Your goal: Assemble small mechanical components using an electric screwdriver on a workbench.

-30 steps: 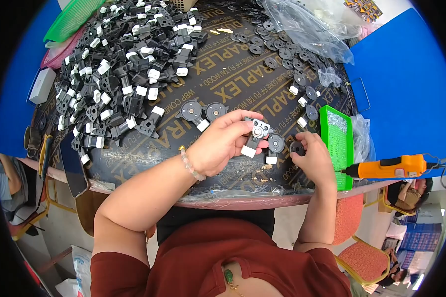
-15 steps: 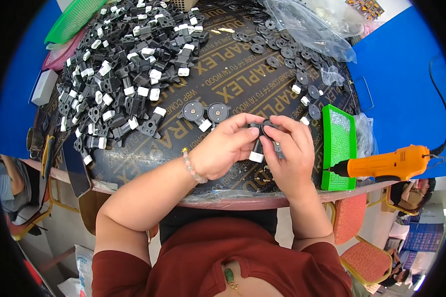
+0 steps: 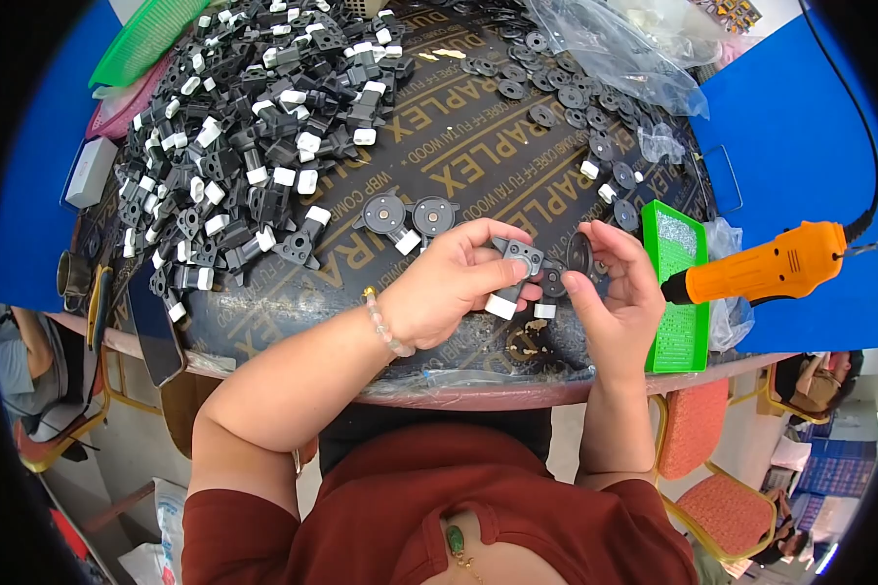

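Pinched between the thumb and fingers of my left hand (image 3: 449, 278) is a black plastic bracket (image 3: 523, 255) with a white end, its flat face with holes turned up. A thin black disc (image 3: 579, 255) stands tilted on edge in my right hand (image 3: 622, 307), gripped by thumb and fingers, a short way right of the bracket. Between and below the two hands lies another black part with a white end (image 3: 545, 311), partly hidden by my fingers. Left of them rest two disc-topped pieces, one round assembly (image 3: 382, 212) beside another round assembly (image 3: 432, 218).
A big heap of black brackets with white ends (image 3: 254, 146) covers the table's left. Loose black discs (image 3: 571, 97) spread at the far right near clear plastic bags (image 3: 624, 54). A green tray (image 3: 680, 346) holds small metal bits; an orange electric screwdriver (image 3: 776, 265) hangs over it.
My hands, together at the bracket before, have parted. The right hand has moved right with the disc, and the bracket's holed face now shows. The screwdriver has tilted and shifted slightly.
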The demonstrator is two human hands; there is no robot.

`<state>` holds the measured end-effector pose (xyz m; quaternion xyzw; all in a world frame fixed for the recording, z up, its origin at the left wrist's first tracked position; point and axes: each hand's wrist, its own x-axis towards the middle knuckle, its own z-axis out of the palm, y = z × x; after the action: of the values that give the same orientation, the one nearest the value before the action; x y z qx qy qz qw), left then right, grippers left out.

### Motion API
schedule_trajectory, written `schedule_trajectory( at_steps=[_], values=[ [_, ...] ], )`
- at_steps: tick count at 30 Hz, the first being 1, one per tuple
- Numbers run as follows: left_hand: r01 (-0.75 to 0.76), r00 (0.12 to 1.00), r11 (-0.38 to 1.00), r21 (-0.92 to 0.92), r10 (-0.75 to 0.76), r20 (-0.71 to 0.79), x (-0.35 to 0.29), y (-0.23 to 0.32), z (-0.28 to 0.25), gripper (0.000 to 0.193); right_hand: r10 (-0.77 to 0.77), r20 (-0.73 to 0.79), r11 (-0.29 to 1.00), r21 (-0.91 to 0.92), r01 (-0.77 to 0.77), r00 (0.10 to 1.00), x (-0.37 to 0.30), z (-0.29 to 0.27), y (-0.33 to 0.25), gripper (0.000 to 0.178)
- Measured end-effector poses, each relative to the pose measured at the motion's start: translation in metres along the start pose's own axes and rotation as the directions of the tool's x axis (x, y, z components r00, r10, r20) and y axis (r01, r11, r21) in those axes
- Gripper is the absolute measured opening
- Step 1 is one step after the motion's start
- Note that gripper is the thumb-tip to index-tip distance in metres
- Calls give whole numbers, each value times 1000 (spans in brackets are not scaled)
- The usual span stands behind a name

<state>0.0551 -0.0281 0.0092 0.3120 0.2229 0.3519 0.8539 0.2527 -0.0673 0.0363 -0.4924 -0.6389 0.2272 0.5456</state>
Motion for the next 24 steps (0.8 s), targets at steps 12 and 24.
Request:
schedule_trajectory(
  at_steps=[12, 24],
  values=[
    [57, 998, 998, 11, -57, -39, 2, 0, -4, 30, -187, 83, 961, -193, 200, 979, -5, 5, 5, 56],
    [7, 1000, 1000, 22, -7, -9, -1, -9, -1, 29, -328, 213, 857, -343, 384, 920, -6, 14, -6, 54]
  ],
)
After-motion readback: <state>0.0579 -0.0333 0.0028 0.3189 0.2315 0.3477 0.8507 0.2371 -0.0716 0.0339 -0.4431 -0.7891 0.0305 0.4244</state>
